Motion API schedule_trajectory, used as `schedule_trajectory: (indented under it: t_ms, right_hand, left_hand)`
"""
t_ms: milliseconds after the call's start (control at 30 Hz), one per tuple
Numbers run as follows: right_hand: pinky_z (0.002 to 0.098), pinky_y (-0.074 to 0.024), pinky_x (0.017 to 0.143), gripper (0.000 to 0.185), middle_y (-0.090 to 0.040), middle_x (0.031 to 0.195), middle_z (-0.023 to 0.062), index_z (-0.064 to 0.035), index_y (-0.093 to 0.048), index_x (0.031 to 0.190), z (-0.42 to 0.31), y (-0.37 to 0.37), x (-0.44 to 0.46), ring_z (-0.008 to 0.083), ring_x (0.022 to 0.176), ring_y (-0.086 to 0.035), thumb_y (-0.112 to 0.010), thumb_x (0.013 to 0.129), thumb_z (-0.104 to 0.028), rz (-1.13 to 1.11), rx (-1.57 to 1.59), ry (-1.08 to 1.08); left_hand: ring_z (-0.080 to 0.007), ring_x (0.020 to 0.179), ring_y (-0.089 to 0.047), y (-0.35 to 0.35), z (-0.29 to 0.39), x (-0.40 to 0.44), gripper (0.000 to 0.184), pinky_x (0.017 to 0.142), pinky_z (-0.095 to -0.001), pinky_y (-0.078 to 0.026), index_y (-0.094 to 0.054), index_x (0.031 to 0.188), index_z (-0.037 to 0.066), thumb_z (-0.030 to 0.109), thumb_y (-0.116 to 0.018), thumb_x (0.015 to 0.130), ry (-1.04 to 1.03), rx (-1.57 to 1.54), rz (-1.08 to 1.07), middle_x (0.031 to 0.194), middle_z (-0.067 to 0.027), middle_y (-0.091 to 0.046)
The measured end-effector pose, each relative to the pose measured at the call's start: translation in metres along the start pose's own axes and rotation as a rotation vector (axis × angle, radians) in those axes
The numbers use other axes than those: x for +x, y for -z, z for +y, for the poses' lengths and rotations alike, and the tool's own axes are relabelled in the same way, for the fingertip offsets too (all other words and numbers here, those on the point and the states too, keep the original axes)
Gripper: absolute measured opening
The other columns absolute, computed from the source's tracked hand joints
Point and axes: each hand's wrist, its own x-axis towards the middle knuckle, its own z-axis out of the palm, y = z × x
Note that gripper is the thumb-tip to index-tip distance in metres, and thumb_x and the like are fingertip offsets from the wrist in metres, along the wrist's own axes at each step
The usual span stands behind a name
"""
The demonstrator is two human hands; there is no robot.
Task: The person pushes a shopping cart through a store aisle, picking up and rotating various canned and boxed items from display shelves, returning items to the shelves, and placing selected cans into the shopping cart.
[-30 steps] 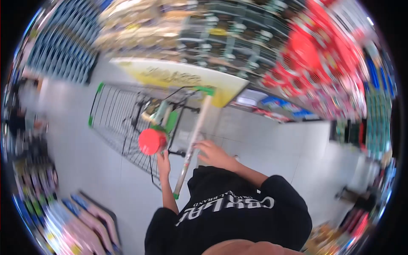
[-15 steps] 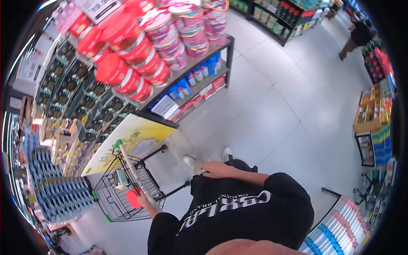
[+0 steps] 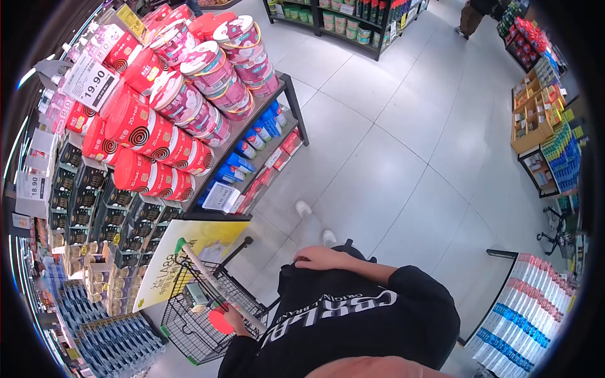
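Observation:
At the lower left my left hand (image 3: 237,320) is closed at the push bar (image 3: 214,283) of a wire shopping cart (image 3: 189,327). A flat red round thing (image 3: 221,320) shows right beside its fingers; whether the hand touches it I cannot tell. Inside the cart lies a small grey-green package (image 3: 196,296). My right hand (image 3: 322,257) rests on black cloth (image 3: 302,283) in front of my body, its fingers stretched out and nothing visible in them. Black straps (image 3: 353,247) stick out just past that hand.
A shelf (image 3: 287,94) on the left carries red tubs (image 3: 148,135) and pink tubs (image 3: 217,79). A yellow sign (image 3: 183,258) stands beside the cart. Stacked packs (image 3: 523,315) are at the lower right, cardboard displays (image 3: 535,113) above them. A person (image 3: 474,16) is far off.
The shelf and tubs have shifted left and down in view, and the right-hand stack shows more. The cart sits slightly lower and further right. Both hands keep their holds; my feet have stepped.

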Motion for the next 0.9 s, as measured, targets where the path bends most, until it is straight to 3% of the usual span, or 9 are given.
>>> schedule_trajectory:
  t_ms: [67, 100, 133, 233, 367, 433, 600, 700, 900]
  right_hand:
    - [0.0343, -0.0482, 0.082, 0.035, -0.067, 0.097, 0.0129, -0.0028, -0.061, 0.112, -0.073, 0.054, -0.009, 0.0247, 0.093, -0.063, -0.055, 0.094, -0.032, 0.016, 0.171, 0.006]
    - [0.0341, -0.0478, 0.083, 0.031, -0.066, 0.1, 0.0118, -0.0021, -0.062, 0.113, -0.104, 0.085, -0.017, 0.024, 0.093, -0.063, -0.057, 0.093, -0.025, 0.095, 0.246, 0.126]
    - [0.0339, -0.0473, 0.085, 0.028, -0.066, 0.102, 0.0107, -0.0014, -0.062, 0.113, -0.139, 0.119, -0.029, 0.0233, 0.094, -0.062, -0.06, 0.092, -0.019, 0.182, 0.319, 0.246]
    - [0.0345, -0.0486, 0.069, 0.002, -0.065, 0.091, 0.0128, -0.0031, -0.061, 0.084, -0.24, 0.194, -0.095, 0.024, 0.078, -0.062, -0.06, 0.085, -0.004, 0.581, 0.218, 0.905]
    - [0.022, -0.0421, 0.057, 0.019, -0.063, 0.072, -0.003, -0.0122, -0.066, 0.073, -0.322, 0.2, -0.132, 0.0088, 0.067, -0.058, -0.065, 0.083, -0.028, 0.862, 0.267, 1.869]
    - [0.0211, -0.042, 0.06, 0.019, -0.063, 0.073, -0.0046, -0.0116, -0.066, 0.074, -0.329, 0.204, -0.131, 0.0071, 0.069, -0.058, -0.064, 0.083, -0.028, 0.952, 0.135, 2.041]
    - [0.032, -0.0501, 0.089, 0.013, -0.064, 0.099, 0.0075, 0.003, -0.062, 0.094, -0.329, 0.224, -0.117, 0.0172, 0.092, -0.062, -0.054, 0.084, -0.001, 1.056, -0.492, 1.594]
    - [0.0324, -0.0508, 0.084, 0.01, -0.063, 0.088, 0.0048, 0.0017, -0.062, 0.09, -0.333, 0.246, -0.094, 0.0179, 0.085, -0.063, -0.056, 0.082, -0.001, 1.052, -0.444, 1.693]
    - [0.0323, -0.0519, 0.08, 0.002, -0.062, 0.082, 0.0038, -0.0009, -0.06, 0.081, -0.339, 0.284, -0.048, 0.0168, 0.08, -0.062, -0.059, 0.081, -0.003, 1.084, -0.371, 1.591]
  left_hand:
    - [-0.0413, 0.066, -0.065, 0.012, 0.046, -0.035, 0.053, 0.06, -0.0487, -0.049, -0.064, 0.076, -0.014, 0.037, -0.052, 0.084, -0.008, 0.003, -0.014, 0.063, -0.0259, -0.063]
    - [-0.0411, 0.059, -0.064, -0.015, 0.008, -0.007, 0.051, 0.055, -0.0492, -0.048, -0.063, 0.072, -0.014, 0.035, -0.053, 0.082, -0.118, 0.078, 0.076, 0.058, -0.0258, -0.061]
    - [-0.0408, 0.059, -0.064, -0.018, 0.011, -0.007, 0.051, 0.055, -0.0491, -0.048, -0.063, 0.072, -0.015, 0.035, -0.053, 0.082, -0.117, 0.083, 0.049, 0.059, -0.026, -0.061]
    - [-0.0406, 0.057, -0.062, -0.018, 0.04, -0.031, 0.049, 0.055, -0.049, -0.048, -0.061, 0.073, -0.016, 0.032, -0.053, 0.081, -0.195, 0.153, -0.02, 0.061, -0.0271, -0.061]
    - [-0.0429, 0.064, -0.063, -0.027, 0.068, -0.044, 0.046, 0.059, -0.0489, -0.047, -0.059, 0.077, -0.017, 0.029, -0.056, 0.081, -0.047, 0.068, 0.013, 0.07, -0.0309, -0.062]
    - [-0.0467, 0.069, -0.061, -0.043, 0.049, -0.033, 0.046, 0.062, -0.0508, -0.046, -0.059, 0.078, -0.015, 0.03, -0.055, 0.082, -0.072, 0.102, 0.018, 0.072, -0.0322, -0.061]
    - [-0.047, 0.071, -0.061, -0.062, 0.041, -0.025, 0.044, 0.063, -0.0511, -0.046, -0.06, 0.078, -0.014, 0.03, -0.054, 0.083, -0.071, 0.122, 0.023, 0.073, -0.032, -0.062]
    - [-0.0471, 0.071, -0.061, -0.066, 0.051, -0.025, 0.044, 0.063, -0.0512, -0.045, -0.06, 0.079, -0.013, 0.03, -0.054, 0.084, -0.068, 0.13, 0.016, 0.073, -0.0319, -0.062]
    - [-0.0475, 0.073, -0.061, -0.06, 0.063, -0.027, 0.042, 0.064, -0.0516, -0.045, -0.062, 0.079, -0.011, 0.03, -0.053, 0.085, -0.047, 0.145, 0.01, 0.074, -0.0316, -0.062]
